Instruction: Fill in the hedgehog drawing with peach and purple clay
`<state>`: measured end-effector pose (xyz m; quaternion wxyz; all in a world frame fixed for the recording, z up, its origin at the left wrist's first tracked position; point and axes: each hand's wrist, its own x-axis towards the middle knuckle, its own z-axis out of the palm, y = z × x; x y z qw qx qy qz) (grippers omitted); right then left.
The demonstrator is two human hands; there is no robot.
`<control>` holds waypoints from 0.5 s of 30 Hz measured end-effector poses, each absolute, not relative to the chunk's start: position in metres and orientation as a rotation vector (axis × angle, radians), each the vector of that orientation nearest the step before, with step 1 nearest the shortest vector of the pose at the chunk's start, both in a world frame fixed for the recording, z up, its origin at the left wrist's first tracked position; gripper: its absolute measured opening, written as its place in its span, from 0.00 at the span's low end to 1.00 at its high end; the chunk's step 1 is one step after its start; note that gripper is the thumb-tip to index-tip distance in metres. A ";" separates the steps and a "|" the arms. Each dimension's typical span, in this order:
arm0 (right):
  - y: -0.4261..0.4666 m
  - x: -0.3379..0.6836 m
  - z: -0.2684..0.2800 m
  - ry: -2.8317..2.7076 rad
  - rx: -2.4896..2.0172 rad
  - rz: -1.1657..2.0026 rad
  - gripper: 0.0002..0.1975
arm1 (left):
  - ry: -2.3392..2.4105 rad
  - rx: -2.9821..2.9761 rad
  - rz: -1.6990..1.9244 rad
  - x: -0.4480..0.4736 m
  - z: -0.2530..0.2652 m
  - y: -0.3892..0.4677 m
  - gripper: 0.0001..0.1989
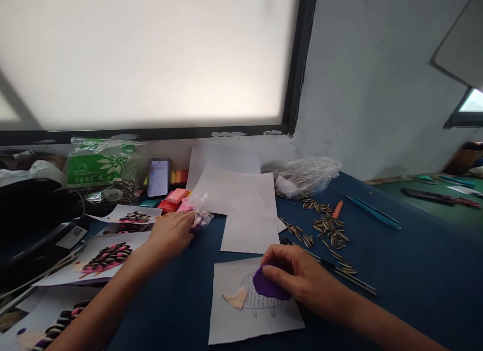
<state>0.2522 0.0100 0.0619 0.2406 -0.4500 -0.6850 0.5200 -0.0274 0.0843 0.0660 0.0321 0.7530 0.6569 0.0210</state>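
Fingers of my right hand (296, 271) pinched tight on the purple clay (270, 288) above the drawing sheet (226, 327), its right edge beneath them. Leftward, blue tabletop (169, 300) spread toward my left hand (173, 235), curled beside clay packets (177, 195); whether it gripped anything, I couldn't tell.

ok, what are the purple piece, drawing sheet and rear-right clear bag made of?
Purple piece: probably soft modelling clay; matte, uneven rounded edge.
Drawing sheet: looks like paper, matte; thin, with dark lines drawn on it.
Clear bag: likely plastic film, glossy; crinkled and see-through.
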 end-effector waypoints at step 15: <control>0.018 0.250 0.057 -1.628 -1.251 1.528 0.12 | 1.475 2.106 0.533 -0.003 0.074 0.079 0.14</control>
